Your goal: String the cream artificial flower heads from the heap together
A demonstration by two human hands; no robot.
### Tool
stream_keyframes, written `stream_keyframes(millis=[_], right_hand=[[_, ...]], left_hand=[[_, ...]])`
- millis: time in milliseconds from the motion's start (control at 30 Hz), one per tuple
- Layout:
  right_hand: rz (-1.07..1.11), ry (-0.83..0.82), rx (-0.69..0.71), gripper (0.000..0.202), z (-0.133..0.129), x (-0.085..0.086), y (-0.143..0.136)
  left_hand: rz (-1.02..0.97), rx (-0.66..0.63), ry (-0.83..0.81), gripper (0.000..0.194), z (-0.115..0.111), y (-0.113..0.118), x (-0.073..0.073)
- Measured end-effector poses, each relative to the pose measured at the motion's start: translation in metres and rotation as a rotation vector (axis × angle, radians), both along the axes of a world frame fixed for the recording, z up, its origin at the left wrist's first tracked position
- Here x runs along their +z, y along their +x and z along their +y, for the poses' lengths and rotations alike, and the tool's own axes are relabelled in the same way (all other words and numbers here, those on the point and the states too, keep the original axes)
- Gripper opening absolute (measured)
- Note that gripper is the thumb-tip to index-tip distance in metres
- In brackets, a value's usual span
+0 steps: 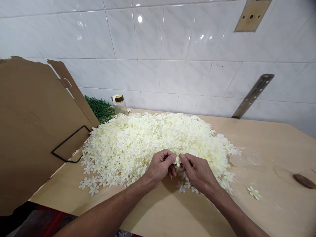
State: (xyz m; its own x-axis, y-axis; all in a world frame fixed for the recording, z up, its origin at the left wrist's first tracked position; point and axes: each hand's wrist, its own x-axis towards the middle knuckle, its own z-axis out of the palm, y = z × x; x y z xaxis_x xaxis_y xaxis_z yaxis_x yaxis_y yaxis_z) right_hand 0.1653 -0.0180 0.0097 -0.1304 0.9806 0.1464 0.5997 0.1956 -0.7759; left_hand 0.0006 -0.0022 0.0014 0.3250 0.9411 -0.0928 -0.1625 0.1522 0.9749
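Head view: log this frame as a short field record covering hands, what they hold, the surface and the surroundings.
left hand: left hand pinches a small white flower at the near edge of the pile
right hand: right hand pinches the same flower from the other side
pile: flower pile, cream-white, heaped mid-table
strays: loose flower lying apart to the right
surface: wooden table
left side: cardboard box, flaps open
back: bottle beside green mat, against a tiled wall

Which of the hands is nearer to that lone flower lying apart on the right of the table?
Right. The right hand sits at the pile's front edge, on the lone flower's side; the left hand lies beyond it, farther away. Both pinch one small flower.
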Motion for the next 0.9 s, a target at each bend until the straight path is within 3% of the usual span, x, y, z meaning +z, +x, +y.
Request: stream_keyframes(millis=[167, 300, 433, 667, 900], right_hand=[[0.051, 0.065, -0.050, 0.037, -0.0012, 0.0061, 0.0030], [0.066, 0.334, 0.008, 0.019, -0.0011, 0.0078, 0.0066], [0.021, 0.517, 0.120, 0.014, -0.0001, 0.0047, 0.0067], [-0.023, 0.615, 0.094, 0.013, 0.0007, 0.0010, 0.0040], [-0.042, 0.605, 0.064, 0.009, 0.0006, 0.0016, 0.0043]], left_hand=[[0.007, -0.002, -0.001, 0.036, 0.0012, 0.0000, -0.0023], [0.000, 0.005, -0.008, 0.036, 0.0007, 0.0003, -0.0013], [-0.038, -0.005, -0.064, 0.034, 0.0008, -0.0009, 0.0010], [-0.109, -0.059, -0.184, 0.033, 0.0037, -0.0028, 0.0015], [-0.163, -0.085, -0.244, 0.036, 0.0038, -0.0014, 0.0048]])
